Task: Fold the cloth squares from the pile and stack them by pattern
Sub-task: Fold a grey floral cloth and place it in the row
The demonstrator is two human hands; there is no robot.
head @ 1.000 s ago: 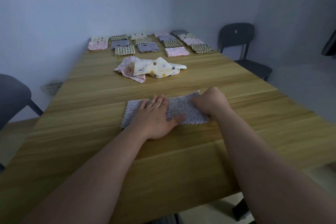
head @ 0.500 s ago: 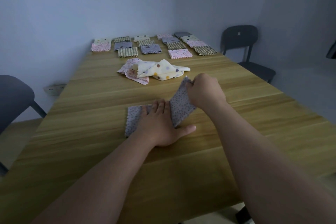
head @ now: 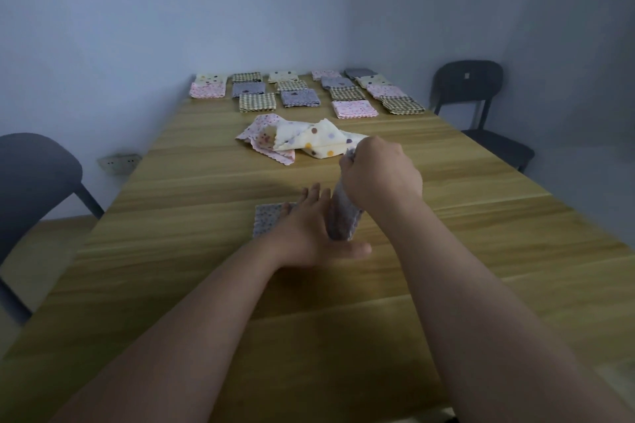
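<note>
One grey dotted cloth [head: 268, 220] lies on the table [head: 481, 251] on the near side of the pile [head: 302, 142], half flat and half lifted. The left hand [head: 309, 232] presses flat on the lying half with straight fingers. The right hand [head: 381, 172] grips the free end in curled fingers, raised toward the pile. The cloth looks light, soft and limp: the lifted part sags from the grip, so it should drape wherever it is led and wrinkle if dropped early. The best hold is probably at an edge or corner, with the flat palm as anchor along the crease. Its long axis seems to run left to right, while the raised end points up and slightly toward the pile. Folded stacks [head: 302, 93] sit beyond the pile.
</note>
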